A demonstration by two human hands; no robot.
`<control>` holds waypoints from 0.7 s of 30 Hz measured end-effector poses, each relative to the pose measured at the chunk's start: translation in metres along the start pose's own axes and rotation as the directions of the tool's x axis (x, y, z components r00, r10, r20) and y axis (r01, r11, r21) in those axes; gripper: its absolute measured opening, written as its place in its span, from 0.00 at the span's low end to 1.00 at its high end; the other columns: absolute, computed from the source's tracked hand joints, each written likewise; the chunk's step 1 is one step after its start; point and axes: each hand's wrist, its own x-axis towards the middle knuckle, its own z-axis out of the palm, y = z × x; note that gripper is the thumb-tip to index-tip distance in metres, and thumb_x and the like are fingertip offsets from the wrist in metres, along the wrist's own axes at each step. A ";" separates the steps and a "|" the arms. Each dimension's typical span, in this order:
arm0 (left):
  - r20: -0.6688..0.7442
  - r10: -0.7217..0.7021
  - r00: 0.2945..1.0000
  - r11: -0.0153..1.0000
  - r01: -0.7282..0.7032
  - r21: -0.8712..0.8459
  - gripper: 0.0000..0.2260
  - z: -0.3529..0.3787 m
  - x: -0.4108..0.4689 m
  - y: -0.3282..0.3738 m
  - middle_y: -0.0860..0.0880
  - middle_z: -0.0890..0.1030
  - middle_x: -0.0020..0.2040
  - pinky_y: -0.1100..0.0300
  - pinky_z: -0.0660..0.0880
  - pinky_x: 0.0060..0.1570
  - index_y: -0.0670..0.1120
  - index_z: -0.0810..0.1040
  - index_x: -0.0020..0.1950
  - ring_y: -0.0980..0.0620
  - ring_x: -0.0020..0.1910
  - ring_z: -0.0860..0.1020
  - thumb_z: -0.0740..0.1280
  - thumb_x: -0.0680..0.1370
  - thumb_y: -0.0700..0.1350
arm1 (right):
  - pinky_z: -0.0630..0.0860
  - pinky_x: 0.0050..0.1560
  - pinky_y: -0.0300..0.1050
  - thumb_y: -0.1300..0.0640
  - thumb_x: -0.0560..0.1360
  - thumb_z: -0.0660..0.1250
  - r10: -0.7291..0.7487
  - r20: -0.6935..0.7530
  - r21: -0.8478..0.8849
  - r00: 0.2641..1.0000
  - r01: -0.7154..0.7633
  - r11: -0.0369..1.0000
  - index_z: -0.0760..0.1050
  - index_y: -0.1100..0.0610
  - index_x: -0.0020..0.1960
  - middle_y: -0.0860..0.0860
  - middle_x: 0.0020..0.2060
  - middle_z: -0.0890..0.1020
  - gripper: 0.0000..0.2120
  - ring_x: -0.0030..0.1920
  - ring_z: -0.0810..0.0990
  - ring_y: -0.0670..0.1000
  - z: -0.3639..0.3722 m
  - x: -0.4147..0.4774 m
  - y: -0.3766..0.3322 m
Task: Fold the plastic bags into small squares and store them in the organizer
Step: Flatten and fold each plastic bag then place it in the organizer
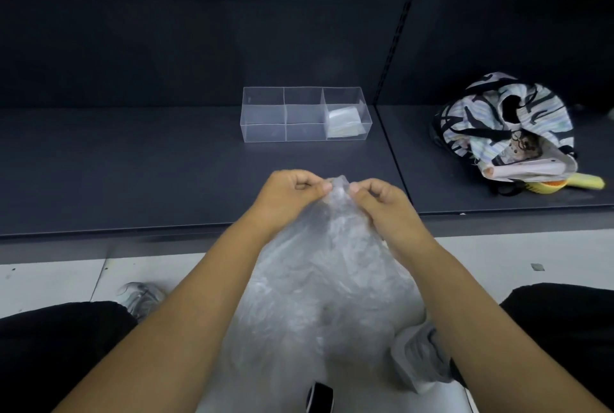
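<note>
Bag: I see one clear, crinkled plastic bag (319, 279) held up in the air, nearer to me than the organizer and well apart from it; its top edge is bunched between the two hands and the rest hangs loose down towards the lap.
Left hand: my view shows the left hand (289, 195) with fingers curled in, thumb and forefinger pinching the bag's top edge.
Right hand: the right hand (382, 200) is just beside the left, fingers curled the same way, pinching the same edge; the fingertips of both hands nearly meet.
Organizer: a clear, rectangular plastic organizer (265, 133) split into compartments stands on the shelf, straight beyond the hands.
Stored piece: a folded, flat square of clear plastic (342, 121) lies in the organizer's right-end compartment; I can make out nothing in the others.
Shelf: a dark grey flat shelf board (166, 173) carries the organizer, with a dark back panel behind it.
Tote: a white fabric bag with black and pale-blue print (501, 123) slumps on the shelf well to the right of the organizer, with a yellow object (578, 181) sticking out from beneath it.
Floor: pale tiles (50, 283) lie on my side of the organizer, below the shelf edge.
Legs: black trousers (50, 346) and grey shoes (141, 299) sit either side of the hanging bag.
</note>
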 end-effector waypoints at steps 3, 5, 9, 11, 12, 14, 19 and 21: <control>-0.115 -0.062 0.991 0.998 0.059 -0.033 0.08 -0.009 0.010 -0.009 0.50 0.85 0.44 0.52 0.78 0.55 0.46 0.85 0.46 0.50 0.47 0.83 0.70 0.76 0.49 | 0.71 0.52 0.40 0.36 0.71 0.65 0.036 0.018 -0.011 0.999 -0.036 0.999 0.76 0.43 0.55 0.40 0.50 0.80 0.17 0.50 0.78 0.38 -0.029 0.005 0.008; -0.162 -0.084 0.983 0.996 0.080 -0.029 0.08 -0.017 0.018 -0.016 0.53 0.85 0.44 0.56 0.78 0.54 0.48 0.85 0.46 0.53 0.48 0.82 0.69 0.76 0.51 | 0.64 0.63 0.41 0.33 0.70 0.65 0.005 0.141 -0.020 0.990 -0.003 1.000 0.73 0.38 0.61 0.37 0.64 0.74 0.22 0.66 0.69 0.37 -0.054 0.006 0.015; -0.275 -0.152 0.949 0.987 0.132 -0.091 0.08 -0.032 0.042 -0.033 0.55 0.84 0.44 0.64 0.74 0.45 0.51 0.84 0.44 0.57 0.46 0.80 0.68 0.77 0.52 | 0.64 0.67 0.40 0.44 0.68 0.74 0.103 0.413 -0.081 0.905 -0.076 0.994 0.73 0.42 0.65 0.38 0.66 0.73 0.27 0.70 0.66 0.39 -0.077 0.016 0.034; -0.333 -0.182 0.925 0.982 0.153 -0.111 0.07 -0.038 0.057 -0.042 0.55 0.84 0.43 0.65 0.74 0.43 0.52 0.83 0.42 0.57 0.45 0.80 0.68 0.77 0.51 | 0.68 0.66 0.45 0.48 0.66 0.78 0.231 0.384 -0.206 0.894 -0.161 0.965 0.75 0.45 0.62 0.41 0.62 0.78 0.26 0.67 0.72 0.44 -0.071 0.031 0.048; -0.361 -0.196 0.912 0.979 0.163 -0.120 0.07 -0.041 0.064 -0.047 0.54 0.83 0.43 0.64 0.75 0.45 0.52 0.82 0.41 0.55 0.45 0.80 0.68 0.77 0.50 | 0.71 0.65 0.48 0.53 0.68 0.77 0.279 0.336 -0.256 0.900 -0.198 0.946 0.76 0.49 0.60 0.46 0.59 0.80 0.22 0.63 0.76 0.47 -0.067 0.040 0.057; -0.414 -0.228 0.881 0.973 0.189 -0.133 0.08 -0.049 0.078 -0.058 0.51 0.83 0.43 0.61 0.76 0.48 0.51 0.81 0.39 0.53 0.45 0.80 0.68 0.77 0.49 | 0.75 0.62 0.51 0.60 0.71 0.74 0.314 0.236 -0.333 0.920 -0.227 0.915 0.79 0.55 0.54 0.52 0.50 0.84 0.12 0.53 0.81 0.52 -0.061 0.059 0.071; -0.551 -0.306 0.777 0.952 0.262 -0.159 0.14 -0.070 0.114 -0.087 0.51 0.76 0.32 0.69 0.71 0.33 0.49 0.75 0.33 0.55 0.31 0.73 0.66 0.78 0.47 | 0.76 0.53 0.43 0.60 0.74 0.70 0.307 0.160 -0.274 0.938 -0.257 0.927 0.82 0.51 0.38 0.49 0.36 0.85 0.08 0.41 0.82 0.48 -0.073 0.103 0.084; -0.587 -0.322 0.743 0.945 0.288 -0.153 0.17 -0.076 0.127 -0.097 0.49 0.72 0.29 0.74 0.66 0.24 0.46 0.71 0.30 0.56 0.25 0.71 0.65 0.79 0.45 | 0.75 0.58 0.44 0.60 0.77 0.67 0.295 0.171 -0.224 0.940 -0.254 0.941 0.80 0.53 0.39 0.51 0.36 0.84 0.08 0.44 0.82 0.48 -0.079 0.122 0.085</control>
